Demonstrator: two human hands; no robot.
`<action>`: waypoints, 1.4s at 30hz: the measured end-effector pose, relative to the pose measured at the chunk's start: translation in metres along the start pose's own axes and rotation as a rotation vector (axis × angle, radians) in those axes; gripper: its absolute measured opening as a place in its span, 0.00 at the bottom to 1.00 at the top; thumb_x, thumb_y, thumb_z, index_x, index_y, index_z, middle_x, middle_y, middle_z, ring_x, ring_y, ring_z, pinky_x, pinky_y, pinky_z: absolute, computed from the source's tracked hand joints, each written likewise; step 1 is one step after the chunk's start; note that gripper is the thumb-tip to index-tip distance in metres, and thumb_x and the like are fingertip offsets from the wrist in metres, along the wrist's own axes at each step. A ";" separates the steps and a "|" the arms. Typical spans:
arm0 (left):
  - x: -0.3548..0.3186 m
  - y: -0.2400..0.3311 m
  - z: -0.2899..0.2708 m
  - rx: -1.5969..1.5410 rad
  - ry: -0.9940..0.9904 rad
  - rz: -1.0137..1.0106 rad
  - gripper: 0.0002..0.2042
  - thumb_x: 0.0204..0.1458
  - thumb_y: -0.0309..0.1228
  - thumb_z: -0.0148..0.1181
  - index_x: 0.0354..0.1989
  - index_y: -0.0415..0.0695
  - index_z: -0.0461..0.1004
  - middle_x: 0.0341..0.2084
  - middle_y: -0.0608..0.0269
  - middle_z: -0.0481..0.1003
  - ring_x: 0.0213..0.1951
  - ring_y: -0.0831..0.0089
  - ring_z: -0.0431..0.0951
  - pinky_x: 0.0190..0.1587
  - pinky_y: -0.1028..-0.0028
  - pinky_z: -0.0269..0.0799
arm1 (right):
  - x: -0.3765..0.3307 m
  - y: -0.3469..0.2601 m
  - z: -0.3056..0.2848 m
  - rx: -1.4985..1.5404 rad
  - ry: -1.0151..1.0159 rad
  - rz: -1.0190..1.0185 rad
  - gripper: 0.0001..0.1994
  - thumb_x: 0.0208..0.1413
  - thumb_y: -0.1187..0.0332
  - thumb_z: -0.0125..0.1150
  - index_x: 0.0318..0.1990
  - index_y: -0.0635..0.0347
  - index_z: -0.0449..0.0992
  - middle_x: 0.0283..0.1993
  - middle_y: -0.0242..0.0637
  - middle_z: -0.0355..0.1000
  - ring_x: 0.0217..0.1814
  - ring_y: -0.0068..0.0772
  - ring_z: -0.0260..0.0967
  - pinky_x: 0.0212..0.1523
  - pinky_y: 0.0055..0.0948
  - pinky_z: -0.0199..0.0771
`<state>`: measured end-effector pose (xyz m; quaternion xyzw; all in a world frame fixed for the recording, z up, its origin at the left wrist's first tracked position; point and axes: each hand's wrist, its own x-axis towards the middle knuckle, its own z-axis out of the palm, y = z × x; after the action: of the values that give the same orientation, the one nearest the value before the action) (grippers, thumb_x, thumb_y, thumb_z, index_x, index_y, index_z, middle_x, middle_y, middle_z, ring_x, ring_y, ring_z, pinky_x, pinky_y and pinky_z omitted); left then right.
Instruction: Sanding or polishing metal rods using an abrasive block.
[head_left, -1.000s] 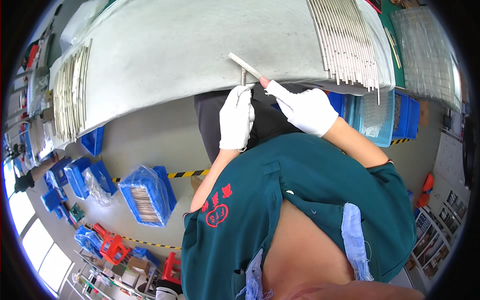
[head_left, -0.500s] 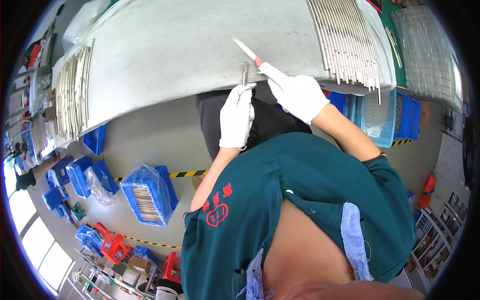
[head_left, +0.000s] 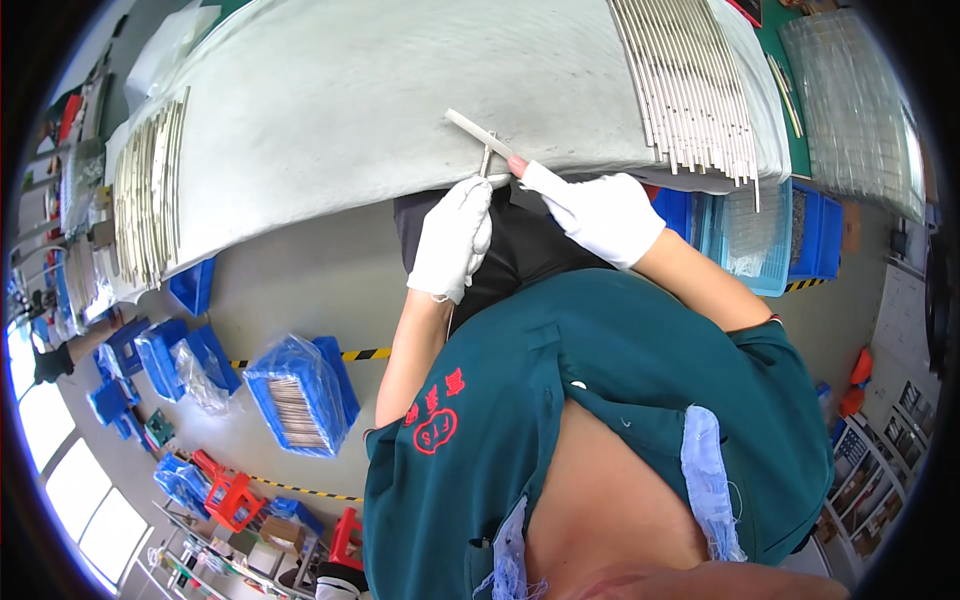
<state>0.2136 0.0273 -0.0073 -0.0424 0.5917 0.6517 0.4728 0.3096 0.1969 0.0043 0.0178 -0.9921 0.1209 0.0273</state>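
Note:
My left hand (head_left: 450,243), in a white glove, is closed around a slim metal rod (head_left: 486,160) whose upper end sticks out past the fingers. In my gloved right hand (head_left: 608,217) is a flat white stick (head_left: 470,128), pinched near its lower end by a bare fingertip. The stick lies across the rod's upper end and seems to touch it. Both hands are at the near edge of a table covered with a grey-white cloth (head_left: 340,100). What the glove hides of the rod cannot be seen.
Rows of metal rods lie at the table's right (head_left: 690,90) and left (head_left: 148,200). Clear plastic trays (head_left: 850,110) stand far right. Below are a light-blue basket (head_left: 775,250), a blue crate (head_left: 826,235), and a bagged crate of rods (head_left: 295,405) on the floor.
The white stick has come nearer and now crosses the rod's end, where before it was apart from it. My left hand has shifted slightly left, still gripping the rod.

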 end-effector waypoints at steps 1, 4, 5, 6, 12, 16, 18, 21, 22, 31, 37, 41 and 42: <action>0.000 -0.001 -0.001 -0.023 -0.020 -0.005 0.13 0.58 0.35 0.46 0.45 0.40 0.70 0.10 0.76 0.58 0.10 0.88 0.51 0.11 0.85 0.43 | -0.005 0.002 -0.003 -0.017 -0.064 -0.002 0.29 0.52 0.68 0.50 0.63 0.37 0.53 0.09 0.30 0.59 0.08 0.29 0.57 0.09 0.28 0.56; -0.001 0.000 0.000 -0.068 -0.028 -0.022 0.13 0.58 0.35 0.46 0.44 0.41 0.70 0.10 0.77 0.59 0.10 0.89 0.51 0.11 0.85 0.43 | -0.014 0.005 -0.006 -0.051 -0.129 -0.028 0.29 0.53 0.68 0.48 0.63 0.36 0.51 0.08 0.31 0.58 0.07 0.30 0.58 0.10 0.28 0.58; -0.002 0.000 0.001 -0.090 -0.018 -0.037 0.13 0.58 0.35 0.46 0.44 0.41 0.70 0.11 0.77 0.59 0.10 0.89 0.51 0.11 0.85 0.43 | -0.011 0.003 -0.009 -0.034 -0.160 0.000 0.29 0.53 0.68 0.47 0.63 0.37 0.51 0.09 0.31 0.59 0.08 0.31 0.59 0.10 0.29 0.58; -0.002 0.000 0.000 -0.090 -0.017 -0.034 0.13 0.58 0.35 0.46 0.44 0.41 0.70 0.11 0.77 0.59 0.10 0.89 0.51 0.11 0.85 0.43 | -0.007 0.001 -0.010 -0.016 -0.191 0.028 0.29 0.53 0.67 0.47 0.64 0.37 0.51 0.09 0.31 0.60 0.08 0.32 0.60 0.11 0.29 0.59; -0.013 0.009 -0.002 0.189 0.013 0.079 0.11 0.57 0.36 0.46 0.41 0.45 0.74 0.10 0.76 0.60 0.10 0.88 0.52 0.11 0.85 0.45 | 0.021 -0.012 -0.028 0.925 -0.104 0.345 0.25 0.58 0.66 0.45 0.64 0.46 0.52 0.16 0.32 0.66 0.13 0.22 0.61 0.17 0.24 0.64; -0.028 0.031 0.006 0.555 -0.137 0.230 0.09 0.51 0.29 0.54 0.39 0.40 0.74 0.24 0.66 0.74 0.23 0.82 0.71 0.27 0.79 0.68 | 0.020 -0.001 -0.040 1.468 0.038 0.643 0.24 0.59 0.66 0.43 0.64 0.52 0.52 0.21 0.27 0.61 0.13 0.14 0.53 0.16 0.16 0.63; -0.038 0.047 0.017 1.158 -0.123 0.918 0.12 0.47 0.31 0.56 0.41 0.51 0.73 0.24 0.69 0.73 0.26 0.72 0.74 0.28 0.76 0.69 | 0.019 0.003 -0.044 1.568 0.242 0.644 0.25 0.59 0.66 0.43 0.64 0.54 0.51 0.16 0.26 0.56 0.11 0.15 0.50 0.16 0.16 0.64; -0.048 0.079 0.041 1.535 -0.184 1.154 0.13 0.41 0.30 0.54 0.37 0.60 0.74 0.27 0.73 0.71 0.34 0.74 0.72 0.36 0.73 0.67 | 0.015 0.006 -0.053 1.514 0.529 0.558 0.25 0.61 0.66 0.41 0.65 0.49 0.48 0.13 0.24 0.51 0.10 0.14 0.49 0.15 0.16 0.63; -0.040 0.086 0.048 1.492 -0.193 1.273 0.12 0.41 0.29 0.54 0.35 0.58 0.74 0.30 0.69 0.72 0.37 0.69 0.72 0.40 0.68 0.66 | 0.012 0.009 -0.057 1.475 0.621 0.522 0.24 0.61 0.67 0.39 0.65 0.47 0.47 0.13 0.24 0.51 0.10 0.14 0.49 0.14 0.15 0.62; 0.060 0.055 0.053 1.691 0.341 0.957 0.14 0.48 0.32 0.49 0.44 0.57 0.73 0.48 0.47 0.65 0.51 0.53 0.65 0.52 0.63 0.61 | -0.009 0.020 -0.054 1.359 0.761 0.519 0.24 0.63 0.62 0.40 0.65 0.48 0.46 0.10 0.23 0.47 0.08 0.16 0.48 0.11 0.15 0.57; 0.082 0.057 0.066 1.565 0.157 1.237 0.18 0.46 0.29 0.48 0.49 0.53 0.68 0.49 0.55 0.67 0.52 0.60 0.67 0.53 0.58 0.59 | 0.004 0.002 -0.050 1.475 0.633 0.484 0.24 0.61 0.69 0.40 0.65 0.48 0.49 0.12 0.24 0.52 0.10 0.14 0.48 0.18 0.19 0.66; 0.075 0.085 0.029 1.621 0.329 1.194 0.20 0.48 0.35 0.51 0.52 0.48 0.66 0.51 0.55 0.65 0.53 0.60 0.65 0.55 0.56 0.56 | 0.015 0.003 -0.038 1.476 0.579 0.451 0.24 0.60 0.71 0.40 0.65 0.49 0.50 0.12 0.24 0.52 0.11 0.14 0.49 0.24 0.20 0.69; 0.075 0.097 0.007 1.657 0.486 1.119 0.21 0.49 0.38 0.51 0.53 0.48 0.65 0.53 0.54 0.64 0.55 0.58 0.62 0.56 0.54 0.54 | 0.016 0.004 -0.038 1.452 0.579 0.478 0.24 0.60 0.71 0.40 0.64 0.49 0.50 0.12 0.24 0.52 0.11 0.14 0.49 0.24 0.20 0.70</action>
<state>0.1112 0.0894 0.0197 0.4481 0.8701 0.1396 -0.1505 0.2955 0.2089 0.0408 -0.2128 -0.5973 0.7359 0.2377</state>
